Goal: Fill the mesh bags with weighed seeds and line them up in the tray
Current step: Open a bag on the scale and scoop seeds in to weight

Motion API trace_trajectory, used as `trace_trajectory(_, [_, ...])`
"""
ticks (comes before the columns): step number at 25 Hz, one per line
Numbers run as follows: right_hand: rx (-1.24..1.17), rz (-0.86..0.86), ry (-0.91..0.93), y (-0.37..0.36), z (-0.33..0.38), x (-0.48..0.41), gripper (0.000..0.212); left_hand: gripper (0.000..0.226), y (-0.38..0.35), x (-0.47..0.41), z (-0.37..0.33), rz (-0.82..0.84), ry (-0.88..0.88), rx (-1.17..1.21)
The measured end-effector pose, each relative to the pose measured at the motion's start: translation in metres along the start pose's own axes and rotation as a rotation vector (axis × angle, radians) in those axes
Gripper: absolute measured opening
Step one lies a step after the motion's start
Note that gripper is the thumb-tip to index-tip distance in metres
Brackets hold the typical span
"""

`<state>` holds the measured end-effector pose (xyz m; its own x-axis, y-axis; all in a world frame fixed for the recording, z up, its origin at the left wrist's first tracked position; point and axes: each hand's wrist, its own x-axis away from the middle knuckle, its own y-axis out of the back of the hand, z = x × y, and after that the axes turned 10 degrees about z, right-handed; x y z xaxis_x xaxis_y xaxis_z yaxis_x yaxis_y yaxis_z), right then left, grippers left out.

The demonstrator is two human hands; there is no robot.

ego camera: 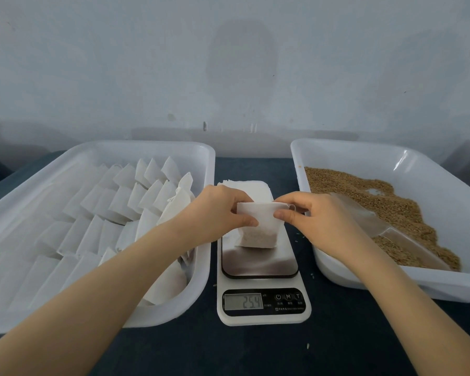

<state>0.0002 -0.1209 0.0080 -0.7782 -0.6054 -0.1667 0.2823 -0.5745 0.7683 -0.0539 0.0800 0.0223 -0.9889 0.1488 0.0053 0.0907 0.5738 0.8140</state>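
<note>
Glossy plastic trays (pixel 206 158), brushed-metal scale (pixel 258 264), cloth bag (pixel 258 226).

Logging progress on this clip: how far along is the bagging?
Done: rows of bags lined up in the left tray. In hand: left hand and right hand pinch a seeded bag on the scale, reading 25.4. Left: placing it, plus the empty-bag stack behind the scale and seeds in the right tray.

On the dark table (pixel 255 354) the white digital scale (pixel 263 318) stands in the middle. The white plastic tray (pixel 147 145) with white mesh bags (pixel 120 207) lies at the left edge, the second white tray (pixel 337 143), holding brown seeds (pixel 391 202), at the right edge.
</note>
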Motion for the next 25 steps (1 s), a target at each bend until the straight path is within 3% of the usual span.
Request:
trace_trajectory(19, [-0.042,0.014,0.087,-0.001,0.009,0.005,0.012,0.015,-0.002,0.001,-0.001,0.035,-0.035,0.005])
trace_trajectory(25, [-0.134,-0.053,0.058,0.003,0.009,0.002,0.017,0.044,0.003,-0.002,0.002,-0.108,0.055,0.187])
